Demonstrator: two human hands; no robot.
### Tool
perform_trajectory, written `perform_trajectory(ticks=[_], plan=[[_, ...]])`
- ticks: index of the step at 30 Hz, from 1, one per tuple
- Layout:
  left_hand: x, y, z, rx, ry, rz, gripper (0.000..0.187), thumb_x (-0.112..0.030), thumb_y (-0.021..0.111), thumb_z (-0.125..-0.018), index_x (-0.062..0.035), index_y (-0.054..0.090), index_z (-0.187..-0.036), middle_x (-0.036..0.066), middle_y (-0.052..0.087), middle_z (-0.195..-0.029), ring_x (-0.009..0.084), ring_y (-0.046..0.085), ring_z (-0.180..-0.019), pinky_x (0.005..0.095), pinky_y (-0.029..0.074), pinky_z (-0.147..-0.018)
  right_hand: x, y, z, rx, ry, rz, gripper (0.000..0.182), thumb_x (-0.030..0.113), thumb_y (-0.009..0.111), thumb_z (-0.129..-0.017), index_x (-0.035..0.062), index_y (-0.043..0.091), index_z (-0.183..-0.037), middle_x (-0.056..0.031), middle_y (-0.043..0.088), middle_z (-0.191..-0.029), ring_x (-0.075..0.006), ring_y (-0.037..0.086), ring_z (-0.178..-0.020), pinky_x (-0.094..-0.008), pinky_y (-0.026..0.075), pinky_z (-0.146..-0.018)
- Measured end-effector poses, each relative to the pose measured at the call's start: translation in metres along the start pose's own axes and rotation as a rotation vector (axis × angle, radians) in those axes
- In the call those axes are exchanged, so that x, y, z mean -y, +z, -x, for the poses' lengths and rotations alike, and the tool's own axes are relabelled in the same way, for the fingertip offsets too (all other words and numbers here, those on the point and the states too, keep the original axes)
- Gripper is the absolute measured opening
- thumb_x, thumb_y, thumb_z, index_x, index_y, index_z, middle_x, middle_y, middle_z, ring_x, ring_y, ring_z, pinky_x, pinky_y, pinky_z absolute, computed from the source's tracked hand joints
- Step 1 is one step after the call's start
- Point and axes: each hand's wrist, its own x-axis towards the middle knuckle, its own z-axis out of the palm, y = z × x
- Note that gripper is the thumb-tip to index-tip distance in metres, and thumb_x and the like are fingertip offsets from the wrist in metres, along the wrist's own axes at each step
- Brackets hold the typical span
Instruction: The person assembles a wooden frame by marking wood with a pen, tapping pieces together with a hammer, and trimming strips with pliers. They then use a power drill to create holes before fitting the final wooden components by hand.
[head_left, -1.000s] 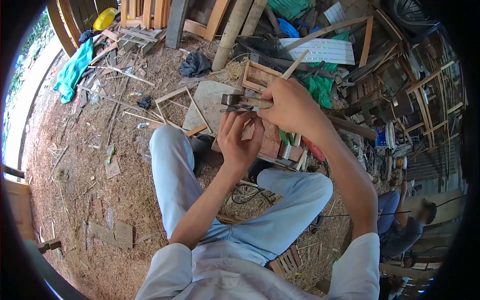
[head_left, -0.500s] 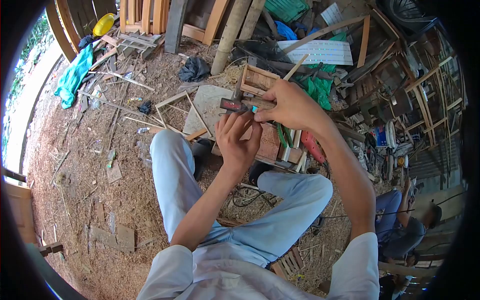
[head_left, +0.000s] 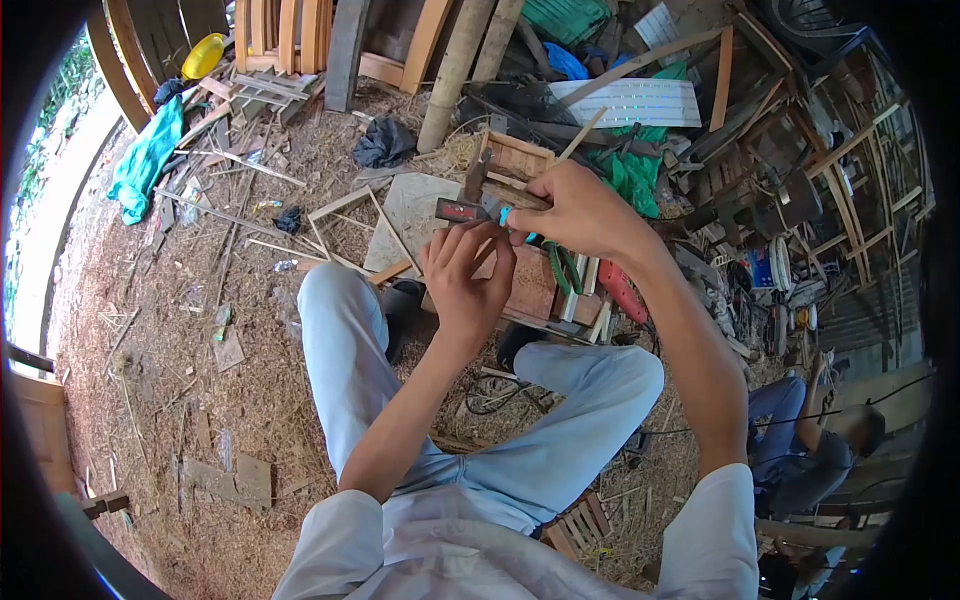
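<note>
My right hand (head_left: 580, 210) is closed around the wooden handle of a hammer (head_left: 475, 176), gripping it close to the head. The hammer's dark head points away from me, over the work spot. My left hand (head_left: 465, 270) has its fingers curled in a pinch at a dark block-like piece with a red patch (head_left: 459, 210). A small bright blue bit (head_left: 505, 215) shows between the two hands. Both hands meet above a low wooden surface (head_left: 530, 285) between my knees. Green-handled pliers (head_left: 563, 270) lie just right of the left hand.
A red tool (head_left: 622, 292) lies right of the pliers. Behind the hands are a small wooden frame (head_left: 518, 155) and a pale board (head_left: 400, 215). Shavings and wood strips cover the ground. A black plastic bag (head_left: 384, 143) lies ahead. Another person (head_left: 815, 450) sits at the right.
The hammer head has tilted slightly and shows more clearly above the left hand. Both hands stay close together, with the left fingers shifted slightly left.
</note>
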Motion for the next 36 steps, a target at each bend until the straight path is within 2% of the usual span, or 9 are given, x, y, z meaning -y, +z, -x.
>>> perform_trajectory(ticks=[20, 23, 25, 26, 28, 32, 34, 35, 36], plan=[[0.001, 0.002, 0.002, -0.010, 0.083, -0.089, 0.018, -0.002, 0.069, -0.078, -0.0052, 0.065, -0.095, 0.007, 0.065, -0.087, 0.0245, 0.058, -0.081, 0.0354, 0.039, -0.077, 0.000, 0.001, 0.000, -0.006, 0.053, 0.138, 0.020, 0.023, 0.069, -0.078, 0.0031, 0.072, -0.074, -0.0084, 0.062, -0.061, -0.0137, 0.055, -0.057, -0.0314, 0.042, -0.056], [0.000, 0.004, 0.003, -0.022, 0.091, -0.080, 0.016, -0.001, 0.068, -0.079, -0.0050, 0.065, -0.093, 0.006, 0.064, -0.085, 0.0238, 0.057, -0.079, 0.0348, 0.039, -0.076, -0.007, 0.000, 0.010, -0.064, -0.048, 0.024, 0.022, 0.023, 0.067, -0.083, 0.0011, 0.070, -0.084, -0.0059, 0.061, -0.064, -0.0115, 0.053, -0.057, -0.0303, 0.042, -0.056], [-0.001, 0.005, 0.005, -0.021, 0.098, -0.076, 0.014, -0.001, 0.068, -0.079, -0.0049, 0.065, -0.093, 0.006, 0.064, -0.084, 0.0234, 0.057, -0.078, 0.0345, 0.039, -0.076, -0.013, 0.002, 0.020, -0.260, -0.214, -0.141, 0.023, 0.021, 0.062, -0.090, -0.0011, 0.064, -0.096, -0.0045, 0.061, -0.070, -0.0092, 0.053, -0.062, -0.0287, 0.042, -0.057], [0.000, 0.007, 0.005, -0.029, 0.095, -0.067, 0.014, -0.001, 0.068, -0.079, -0.0047, 0.065, -0.092, 0.006, 0.064, -0.083, 0.0232, 0.058, -0.078, 0.0341, 0.039, -0.076, -0.013, 0.006, 0.028, -0.259, -0.213, -0.141, 0.023, 0.021, 0.062, -0.090, -0.0011, 0.064, -0.096, -0.0045, 0.061, -0.070, -0.0092, 0.053, -0.062, -0.0287, 0.042, -0.057], [0.000, 0.007, 0.004, -0.035, 0.095, -0.056, 0.013, -0.002, 0.068, -0.079, -0.0046, 0.065, -0.091, 0.005, 0.064, -0.083, 0.0229, 0.058, -0.078, 0.0338, 0.038, -0.076, -0.002, 0.010, 0.050, -0.397, -0.022, -0.238, 0.025, 0.023, 0.057, -0.094, -0.0002, 0.062, -0.102, -0.0130, 0.059, -0.068, -0.0233, 0.053, -0.058, -0.0363, 0.043, -0.058], [0.000, 0.003, 0.000, -0.023, 0.086, -0.052, 0.012, -0.002, 0.069, -0.080, -0.0035, 0.065, -0.091, 0.007, 0.065, -0.084, 0.0230, 0.058, -0.080, 0.0333, 0.038, -0.076, -0.013, 0.009, 0.076, -0.361, 0.061, -0.105, 0.026, 0.025, 0.052, -0.098, 0.0002, 0.057, -0.105, -0.0144, 0.058, -0.072, -0.0249, 0.055, -0.061, -0.0380, 0.042, -0.060], [0.000, 0.002, 0.000, -0.024, 0.097, -0.051, 0.012, -0.003, 0.068, -0.080, -0.0030, 0.065, -0.092, 0.007, 0.065, -0.085, 0.0233, 0.058, -0.080, 0.0334, 0.038, -0.076, -0.022, 0.019, 0.079, -0.517, -0.226, -0.109, 0.028, 0.028, 0.048, -0.100, 0.0008, 0.051, -0.106, -0.0176, 0.055, -0.073, -0.0297, 0.056, -0.064, -0.0413, 0.040, -0.060], [0.001, 0.001, 0.000, -0.016, 0.098, -0.048, 0.013, -0.002, 0.068, -0.080, -0.0026, 0.065, -0.093, 0.007, 0.065, -0.086, 0.0238, 0.058, -0.081, 0.0338, 0.038, -0.076, -0.022, 0.019, 0.082, -0.522, -0.226, -0.109, 0.028, 0.028, 0.048, -0.100, 0.0008, 0.051, -0.106, -0.0176, 0.055, -0.073, -0.0297, 0.056, -0.064, -0.0413, 0.040, -0.060], [0.001, 0.001, 0.000, -0.007, 0.100, -0.044, 0.013, -0.002, 0.068, -0.080, -0.0022, 0.064, -0.093, 0.008, 0.065, -0.086, 0.0244, 0.058, -0.081, 0.0342, 0.038, -0.077, -0.017, 0.016, 0.085, -0.364, -0.053, -0.124, 0.030, 0.030, 0.046, -0.100, 0.0009, 0.050, -0.105, -0.0186, 0.054, -0.072, -0.0320, 0.056, -0.065, -0.0429, 0.040, -0.060]])
